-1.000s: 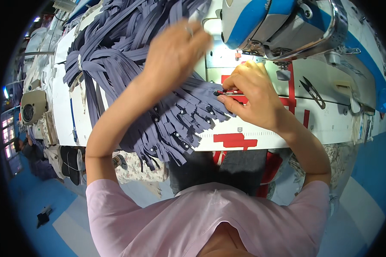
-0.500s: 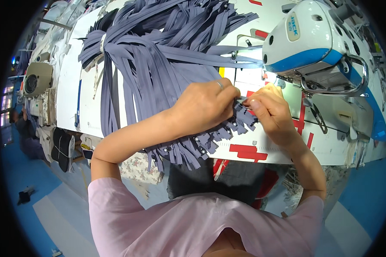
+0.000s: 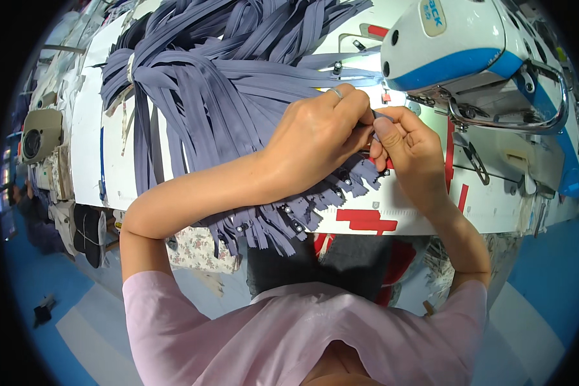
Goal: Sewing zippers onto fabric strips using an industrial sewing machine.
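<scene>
A big bundle of grey-purple zippers (image 3: 206, 96) spreads over the white table, tied near its left side, with cut ends and dark sliders hanging at the front edge. My left hand (image 3: 325, 132), wearing a ring, is closed in a pinch above the bundle's right part. Facing it, my right hand (image 3: 405, 141) also pinches, thumb against fingers. Between the fingertips of both hands a short end of a grey-purple zipper (image 3: 381, 117) shows; most of it is hidden by the fingers. Beyond my hands, other zippers (image 3: 354, 77) run to the sewing machine's needle area.
A white and blue sewing machine (image 3: 450, 48) with a metal wire guard (image 3: 547, 122) stands close at the right. Red tape patches (image 3: 367, 220) mark the white table (image 3: 424, 224) near its front edge. A beige device with a round dark face (image 3: 40, 135) sits at the far left.
Both hands have risen slightly away from the table's front edge, still pinched together on the zipper end. The whole view has shifted, so the table and machine appear a little further left.
</scene>
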A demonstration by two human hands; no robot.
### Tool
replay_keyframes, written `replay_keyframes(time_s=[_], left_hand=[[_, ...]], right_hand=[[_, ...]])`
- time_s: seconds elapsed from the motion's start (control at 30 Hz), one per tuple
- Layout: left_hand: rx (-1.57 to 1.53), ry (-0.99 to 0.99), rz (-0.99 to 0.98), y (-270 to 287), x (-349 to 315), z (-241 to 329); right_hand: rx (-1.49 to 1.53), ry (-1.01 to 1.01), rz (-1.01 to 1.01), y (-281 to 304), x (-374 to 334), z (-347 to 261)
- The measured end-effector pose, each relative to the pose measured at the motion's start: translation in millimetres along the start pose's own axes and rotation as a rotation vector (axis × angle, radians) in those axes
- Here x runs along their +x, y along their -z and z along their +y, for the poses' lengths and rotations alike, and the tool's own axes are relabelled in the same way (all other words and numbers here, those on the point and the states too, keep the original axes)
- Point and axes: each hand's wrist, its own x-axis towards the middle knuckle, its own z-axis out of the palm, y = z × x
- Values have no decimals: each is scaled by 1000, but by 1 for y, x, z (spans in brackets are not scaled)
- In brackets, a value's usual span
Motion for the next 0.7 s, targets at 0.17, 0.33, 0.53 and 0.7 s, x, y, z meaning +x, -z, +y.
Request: replay_keyframes(time_s=[0.17,0.33,0.53,0.7], left_hand=[[-87,130,-71,-3,5,9],[207,129,-123,-2,15,-2],[368,-33,-166,-1,23,-7],[294,-65,-124,0,25,-15]], right_hand=[[136,-73,98,0,-5,2],[-29,18,61,5,-4,5],[-131,54,90,13,7,8],[-122,-130,75,17,8,-7]])
